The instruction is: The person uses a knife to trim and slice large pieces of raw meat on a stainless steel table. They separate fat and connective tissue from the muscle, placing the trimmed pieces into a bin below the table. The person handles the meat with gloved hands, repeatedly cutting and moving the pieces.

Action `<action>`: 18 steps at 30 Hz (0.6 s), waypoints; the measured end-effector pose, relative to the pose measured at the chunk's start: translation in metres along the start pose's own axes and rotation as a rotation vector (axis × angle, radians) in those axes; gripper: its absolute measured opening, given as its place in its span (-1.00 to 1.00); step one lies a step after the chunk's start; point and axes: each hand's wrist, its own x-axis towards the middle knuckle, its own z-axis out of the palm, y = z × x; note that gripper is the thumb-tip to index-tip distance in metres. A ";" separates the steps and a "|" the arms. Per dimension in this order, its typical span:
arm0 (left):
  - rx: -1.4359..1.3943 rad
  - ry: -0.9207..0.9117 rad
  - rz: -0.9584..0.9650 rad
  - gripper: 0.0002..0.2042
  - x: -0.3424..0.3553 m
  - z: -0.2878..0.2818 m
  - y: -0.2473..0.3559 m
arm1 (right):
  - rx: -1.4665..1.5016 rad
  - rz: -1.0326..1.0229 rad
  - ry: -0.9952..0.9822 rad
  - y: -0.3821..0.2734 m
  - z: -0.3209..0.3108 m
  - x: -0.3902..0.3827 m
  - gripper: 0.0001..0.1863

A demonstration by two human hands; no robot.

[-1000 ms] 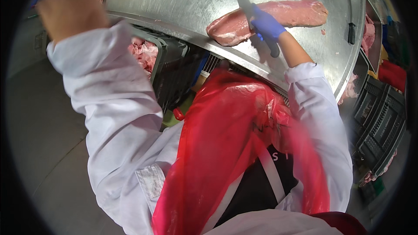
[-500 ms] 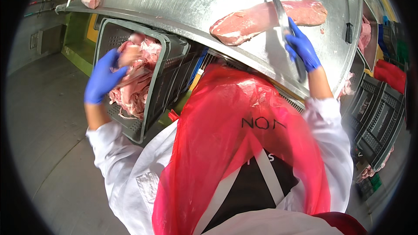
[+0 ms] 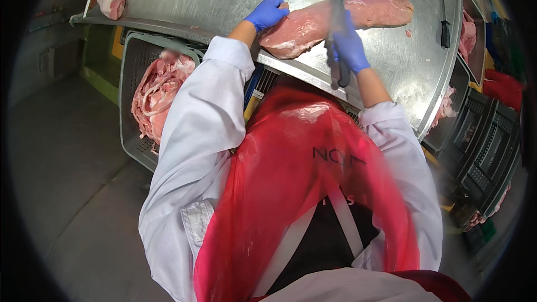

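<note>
Across the metal counter lies a long piece of pink meat, its left end close to the near edge. Over it, the right hand, gloved in blue, has its grip closed round the dark handle of a knife, blade pointing away across the middle of the meat; whether steel touches flesh, one cannot tell. And at the upper left edge of the meat, there's the left hand, blue-gloved too, fingers curled; whether its grip has hold of anything is impossible to tell. Well to the right rests a slim second knife; lower left, a grey crate holds trimmings.
</note>
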 end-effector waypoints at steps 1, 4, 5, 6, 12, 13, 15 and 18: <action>0.003 0.022 0.019 -0.69 -0.004 0.002 0.008 | 0.090 -0.029 -0.033 -0.007 0.007 -0.005 -0.16; 0.036 0.065 0.101 -0.71 -0.010 0.001 0.036 | 0.152 -0.052 -0.214 -0.022 0.027 0.010 -0.14; 0.059 0.060 0.143 -0.71 -0.010 0.002 0.046 | 0.123 -0.052 -0.235 -0.029 0.032 0.016 -0.14; 0.081 0.065 0.178 -0.70 -0.011 0.001 0.051 | 0.089 -0.056 -0.267 -0.033 0.034 0.019 -0.13; -0.029 0.150 0.082 -0.70 -0.041 -0.022 0.042 | -0.134 0.115 -0.667 -0.034 -0.001 -0.065 -0.15; -0.002 0.128 0.133 -0.71 -0.044 -0.023 0.054 | -0.178 0.029 -0.604 -0.034 0.004 -0.056 -0.15; 0.053 0.082 0.238 -0.72 -0.046 -0.026 0.078 | -0.136 -0.059 -0.536 -0.040 0.023 -0.013 -0.15; -0.072 0.195 0.213 -0.73 -0.049 -0.033 0.094 | -0.319 -0.168 -0.511 -0.051 0.032 -0.008 -0.17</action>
